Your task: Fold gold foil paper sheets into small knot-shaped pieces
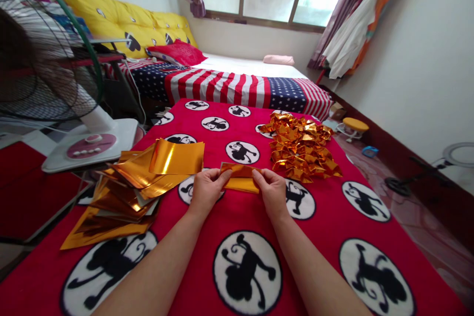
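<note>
- From my remote station I find the left hand (pixel 208 187) pinching one end of a narrow, folded strip of shiny gold foil paper (pixel 241 182), thumb on top.
- The right hand (pixel 272 188) clamps the strip's other end the same way; the hands stand apart, with the strip spanning between them.
- The strip is at mid-surface, above a red cloth printed with black monkeys in white circles (pixel 196 269).
- Beside the left hand I note a loose, fanned pile of flat gold foil sheets (pixel 176 158).
- Just beyond the right hand lies a heap of crumpled-looking, folded gold foil pieces (pixel 299 148); the two stocks flank the hands.
- At far left, a white-based fan with a green-rimmed wire guard (pixel 91 113) partly screens my view of the things behind it.
- Past the cloth I record a bed with a stars-and-stripes cover (pixel 237 86) and, on the floor at right, a yellow-topped round stool (pixel 355 125).
</note>
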{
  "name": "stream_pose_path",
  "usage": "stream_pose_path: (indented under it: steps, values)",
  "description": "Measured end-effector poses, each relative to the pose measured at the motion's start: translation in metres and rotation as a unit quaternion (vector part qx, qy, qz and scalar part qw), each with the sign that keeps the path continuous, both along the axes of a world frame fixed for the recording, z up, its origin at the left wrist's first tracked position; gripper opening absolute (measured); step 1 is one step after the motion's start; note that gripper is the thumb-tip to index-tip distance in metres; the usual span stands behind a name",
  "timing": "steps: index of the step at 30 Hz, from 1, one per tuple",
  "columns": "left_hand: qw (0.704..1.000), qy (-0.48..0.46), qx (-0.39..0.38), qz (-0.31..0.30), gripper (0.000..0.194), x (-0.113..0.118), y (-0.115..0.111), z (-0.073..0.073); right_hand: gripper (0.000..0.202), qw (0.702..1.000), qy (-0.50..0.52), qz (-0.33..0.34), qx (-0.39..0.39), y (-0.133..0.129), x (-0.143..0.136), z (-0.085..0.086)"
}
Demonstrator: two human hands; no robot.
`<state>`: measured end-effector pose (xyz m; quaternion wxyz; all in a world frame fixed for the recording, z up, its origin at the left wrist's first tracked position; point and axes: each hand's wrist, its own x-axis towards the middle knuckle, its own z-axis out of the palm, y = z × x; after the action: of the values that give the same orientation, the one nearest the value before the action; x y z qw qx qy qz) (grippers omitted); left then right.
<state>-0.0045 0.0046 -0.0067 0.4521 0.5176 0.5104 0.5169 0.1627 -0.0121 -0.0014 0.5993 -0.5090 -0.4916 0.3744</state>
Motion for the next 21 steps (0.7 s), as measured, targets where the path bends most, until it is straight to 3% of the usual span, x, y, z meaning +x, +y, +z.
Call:
stream_pose_path:
  steps: [21]
  values:
    - [1.000, 0.003, -0.004, 0.007, 0.040, 0.0022, -0.0023, 0.0054, 0.038, 1.000, -0.020, -0.010, 0.021, -0.0002, 0.0001, 0.0003]
